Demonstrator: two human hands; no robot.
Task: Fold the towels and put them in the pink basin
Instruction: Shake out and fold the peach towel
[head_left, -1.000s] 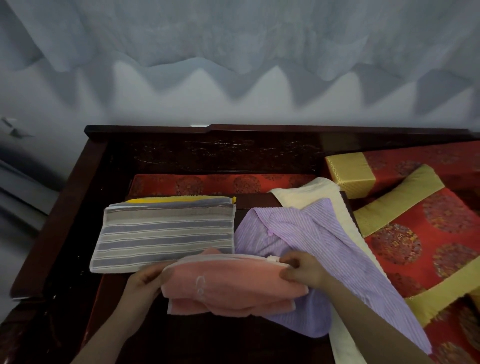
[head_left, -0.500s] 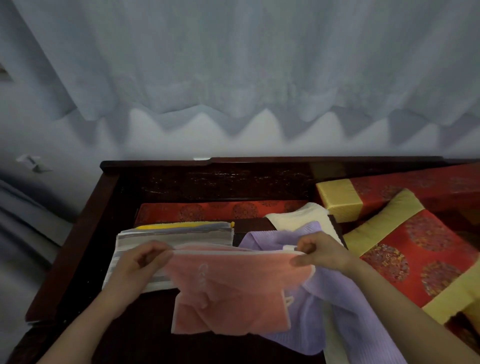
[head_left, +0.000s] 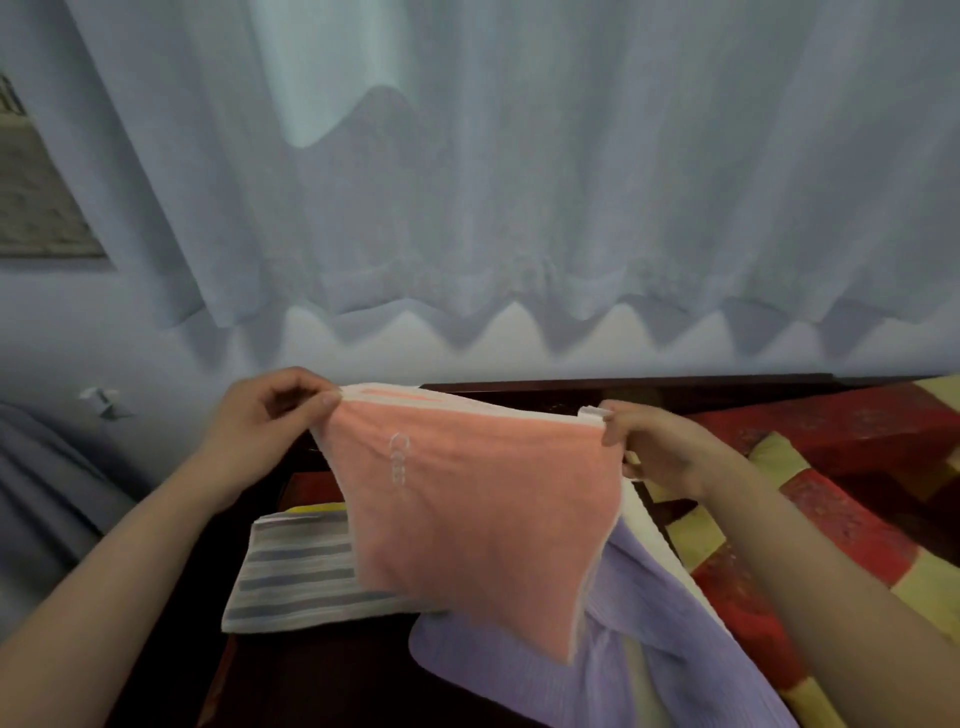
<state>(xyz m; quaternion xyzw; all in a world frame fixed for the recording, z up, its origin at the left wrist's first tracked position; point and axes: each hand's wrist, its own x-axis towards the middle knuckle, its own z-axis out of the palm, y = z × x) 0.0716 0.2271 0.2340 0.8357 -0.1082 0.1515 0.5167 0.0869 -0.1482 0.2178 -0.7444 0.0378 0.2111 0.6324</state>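
Above the dark tabletop (head_left: 322, 675): pink towel (head_left: 478, 509) held up in the air by both hands.

Left hand (head_left: 265, 421) pinches the towel's upper left corner, its grip clamped on the white hem. Right hand (head_left: 660, 447) pinches the upper right corner, its grip likewise clamped on the cloth. The towel hangs between them with its top edge stretched and its lower edge slanting to a point at lower right; pale lettering runs down its left part. Beneath it, a striped towel (head_left: 296, 577) lies folded flat on the tabletop, with a yellow edge (head_left: 311, 506) showing at its far side. A purple towel (head_left: 649, 634) lies rumpled just right of it, partly over a cream towel (head_left: 654, 535). Red-and-yellow cushions (head_left: 831, 530) sit at right. A pale curtain (head_left: 519, 182) hangs behind.
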